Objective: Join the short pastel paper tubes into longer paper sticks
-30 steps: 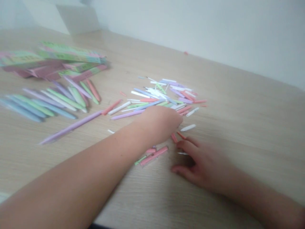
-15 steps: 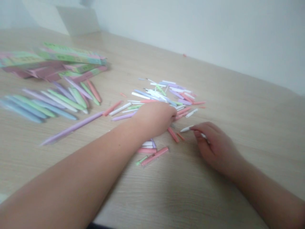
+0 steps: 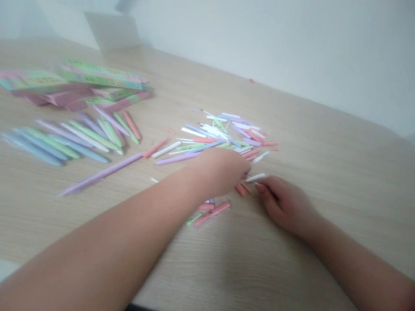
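Among scattered pen parts, my left hand (image 3: 225, 169) reaches over the near side of a loose pile of pastel barrels and thin white pieces (image 3: 214, 129). Its fingers are curled downward, and anything in them is hidden by the hand. To its right, my right hand (image 3: 288, 205) rests low over the table with thumb and forefinger drawn together; what they pinch is too blurred to make out. Right by those fingertips lies a short white pen part (image 3: 256, 177). Two small coral pieces (image 3: 240, 189) lie between the hands. A coral barrel (image 3: 212, 213) and a green piece (image 3: 194, 219) sit below my left wrist.
Several pastel pens (image 3: 84, 134) lie side by side at the left, with a long lilac pen (image 3: 103, 173) in front of them. Behind are flattened pink and green boxes (image 3: 103, 77). A pale box-like object (image 3: 113, 32) stands near the wall on the wooden table (image 3: 259, 268).
My left hand has moved slightly right and nearer, toward my right hand. My right fingertips have shifted a little left and down, and the white part now shows more fully beside them.
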Action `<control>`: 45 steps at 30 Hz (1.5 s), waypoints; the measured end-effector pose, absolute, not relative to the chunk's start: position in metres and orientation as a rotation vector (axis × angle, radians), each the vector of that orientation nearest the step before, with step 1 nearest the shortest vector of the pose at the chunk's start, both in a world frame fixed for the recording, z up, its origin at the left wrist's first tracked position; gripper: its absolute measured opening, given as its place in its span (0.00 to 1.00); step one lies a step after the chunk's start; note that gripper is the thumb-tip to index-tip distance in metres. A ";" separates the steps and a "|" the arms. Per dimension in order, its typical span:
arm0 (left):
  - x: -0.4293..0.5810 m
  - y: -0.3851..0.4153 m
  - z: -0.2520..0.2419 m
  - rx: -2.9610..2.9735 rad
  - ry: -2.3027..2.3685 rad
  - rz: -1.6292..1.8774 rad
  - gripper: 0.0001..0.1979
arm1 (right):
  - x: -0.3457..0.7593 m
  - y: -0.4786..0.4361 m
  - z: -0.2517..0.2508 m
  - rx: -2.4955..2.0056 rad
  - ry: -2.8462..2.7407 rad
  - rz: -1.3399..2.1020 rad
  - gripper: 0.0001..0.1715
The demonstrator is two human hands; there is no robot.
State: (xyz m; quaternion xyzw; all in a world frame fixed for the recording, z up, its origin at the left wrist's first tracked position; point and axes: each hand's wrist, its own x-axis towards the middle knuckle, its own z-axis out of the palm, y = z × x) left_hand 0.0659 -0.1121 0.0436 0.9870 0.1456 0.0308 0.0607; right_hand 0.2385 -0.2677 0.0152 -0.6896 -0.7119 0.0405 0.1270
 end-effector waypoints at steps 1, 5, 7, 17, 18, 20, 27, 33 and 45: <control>0.067 -0.113 0.043 2.990 0.416 0.079 0.11 | 0.239 -0.267 0.015 -1.977 -2.067 0.124 0.12; 0.067 -0.115 0.041 2.998 0.369 0.042 0.08 | 0.240 -0.265 0.013 -1.937 -2.046 0.120 0.11; 0.067 -0.115 0.041 2.990 0.370 0.020 0.08 | 0.240 -0.265 0.013 -1.952 -2.032 0.109 0.12; 0.069 -0.114 0.036 3.013 0.346 0.008 0.08 | 0.239 -0.267 0.014 -1.945 -2.058 0.110 0.12; 0.069 -0.114 0.036 3.011 0.347 -0.002 0.07 | 0.239 -0.267 0.013 -1.939 -2.061 0.116 0.12; 0.067 -0.115 0.035 3.009 0.348 -0.013 0.06 | 0.239 -0.267 0.013 -1.936 -2.062 0.121 0.12; 0.066 -0.116 0.035 3.025 0.350 0.023 0.07 | 0.240 -0.265 0.012 -1.936 -2.063 0.163 0.12; 0.065 -0.119 0.038 3.033 0.378 -0.015 0.05 | 0.239 -0.264 0.013 -1.946 -2.077 0.162 0.13; 0.069 -0.131 0.049 3.015 0.329 -0.007 0.09 | 0.242 -0.265 0.012 -1.920 -2.062 0.148 0.14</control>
